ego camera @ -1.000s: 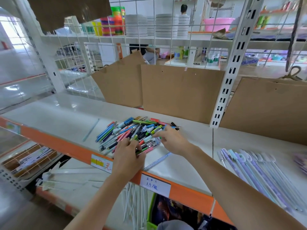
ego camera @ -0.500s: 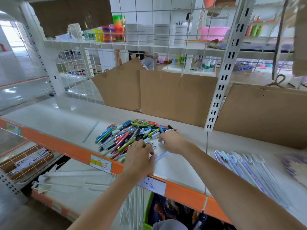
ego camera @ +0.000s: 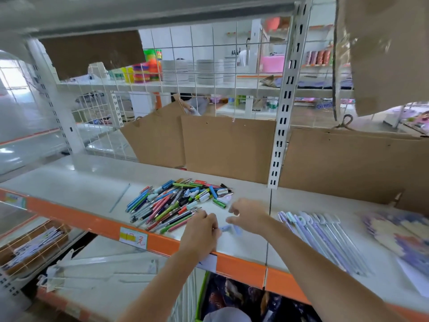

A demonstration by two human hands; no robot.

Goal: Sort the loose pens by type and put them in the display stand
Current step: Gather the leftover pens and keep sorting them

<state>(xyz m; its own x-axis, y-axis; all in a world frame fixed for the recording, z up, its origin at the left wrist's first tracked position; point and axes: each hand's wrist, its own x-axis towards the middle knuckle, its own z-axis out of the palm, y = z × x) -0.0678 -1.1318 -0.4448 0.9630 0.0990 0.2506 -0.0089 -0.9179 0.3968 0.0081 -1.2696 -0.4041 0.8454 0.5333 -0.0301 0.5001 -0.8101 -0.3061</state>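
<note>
I see my left hand pinching a blurred pale-blue pen beside the heap of mixed coloured plastic pens; my right hand hovers loose-fingered just above it, holding nothing.

Glossy plastic pens; smooth white shelf; matt brown cardboard.

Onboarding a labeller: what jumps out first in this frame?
The pile of pens, many colours, heaped mid-shelf near the orange shelf edge. Both hands sit at its near right corner: the left hand appears to pinch a pale blue pen, the right hand hovers beside it. To the right, a row of pale purple pens lies in parallel.
</note>
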